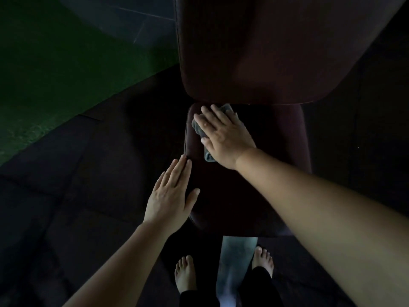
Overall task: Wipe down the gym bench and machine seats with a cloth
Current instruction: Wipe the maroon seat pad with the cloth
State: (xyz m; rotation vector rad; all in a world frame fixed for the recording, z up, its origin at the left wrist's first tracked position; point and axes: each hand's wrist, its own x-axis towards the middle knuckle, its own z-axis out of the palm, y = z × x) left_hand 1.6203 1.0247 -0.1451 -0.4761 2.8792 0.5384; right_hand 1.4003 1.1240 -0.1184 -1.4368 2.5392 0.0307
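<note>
We find the right hand (223,138) flat, fingers straight, pressing the grey cloth (209,155) at the seat pad's (276,185) far left corner. The left hand (172,191) lies flat on the left edge. Risk: the unpinched cloth may slip off or bunch under the backrest (254,52).

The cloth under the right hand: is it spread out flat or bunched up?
Bunched up. The grey cloth shows as thick crumpled folds round the right hand, which presses it onto the seat pad.

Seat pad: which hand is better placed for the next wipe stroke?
Right, probably. The right hand lies flat on the cloth at the far left corner of the seat pad; the left hand holds nothing, fingers straight at its left edge.
</note>
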